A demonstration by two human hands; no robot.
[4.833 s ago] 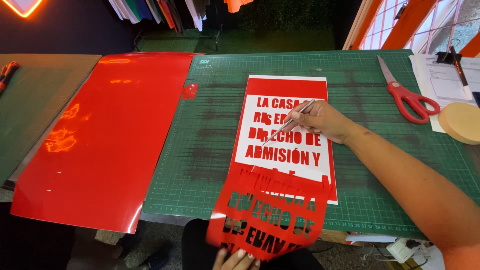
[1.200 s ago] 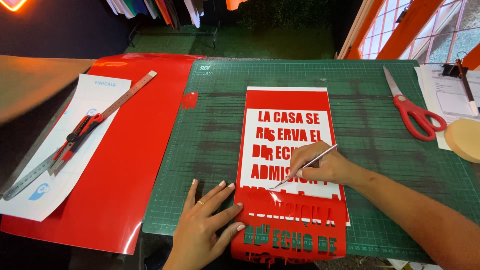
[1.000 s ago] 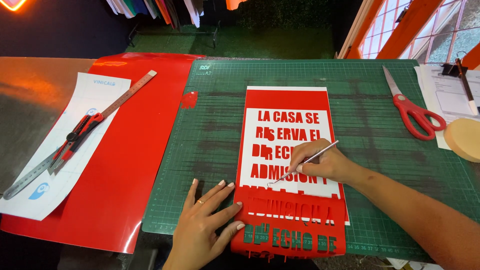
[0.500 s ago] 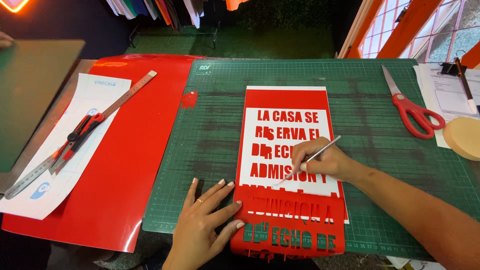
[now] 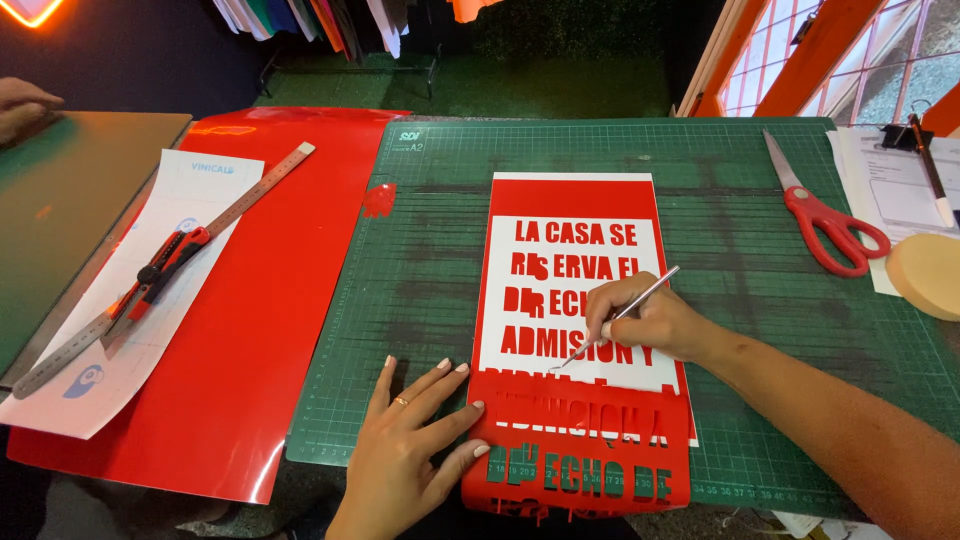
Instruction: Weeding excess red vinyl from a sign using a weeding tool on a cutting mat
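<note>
A red vinyl sheet with cut letters on white backing [image 5: 580,300] lies on the green cutting mat [image 5: 430,260]. Its lower part, a peeled red layer with letter-shaped holes [image 5: 580,465], is folded toward me. My left hand [image 5: 410,455] lies flat, fingers spread, on the mat and the left edge of that peeled layer. My right hand [image 5: 650,322] holds a thin metal weeding tool [image 5: 615,320] like a pen, its tip touching the sheet near the peel line.
A large red vinyl sheet [image 5: 240,330] lies left of the mat, with a small red scrap [image 5: 379,200] at its edge. Further left are white paper, a metal ruler [image 5: 160,270] and a red-black utility knife [image 5: 165,265]. Red-handled scissors [image 5: 825,215], a clipboard and a tan disc [image 5: 925,275] sit right. Another person's hand [image 5: 20,100] is far left.
My left hand came up from below the table edge and now presses flat beside the peeled layer. My right hand with the tool shifted slightly down the sheet. A ruler, knife and paper appeared at left.
</note>
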